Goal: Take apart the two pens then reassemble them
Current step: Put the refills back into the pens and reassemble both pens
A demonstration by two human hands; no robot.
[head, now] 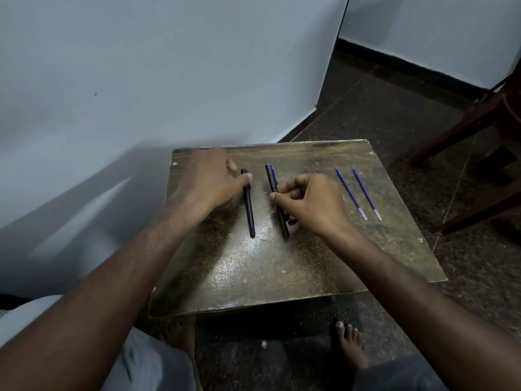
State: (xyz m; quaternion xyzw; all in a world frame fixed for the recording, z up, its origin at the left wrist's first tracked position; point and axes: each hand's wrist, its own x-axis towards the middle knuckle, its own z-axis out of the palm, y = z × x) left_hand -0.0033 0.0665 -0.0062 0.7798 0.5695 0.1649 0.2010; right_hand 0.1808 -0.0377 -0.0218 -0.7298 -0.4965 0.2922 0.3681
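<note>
Refills lie out of both pens: two blue refills, one (pixel 351 193) and the other (pixel 367 194), rest side by side near the right edge of the wooden table (pixel 282 266), well apart from both hands. By that evidence the dismantling appears at least partly done, and reinsertion of the refills is judged outstanding; whether the barrels are closed up empty cannot be confirmed. Two dark pen bodies lie roughly parallel at mid-table. Left pen body (pixel 248 204) rests flat, its upper end touched by the thumb of the left hand (pixel 210 179); that hand is motion-blurred, fingers curled loosely over the top of the pen, and whether it is actually pinching cannot be told. Right pen body (pixel 277 200) passes under the right hand (pixel 308 203), whose thumb and forefinger are pressed together on its midsection, cap end pointing away from the person.
</note>
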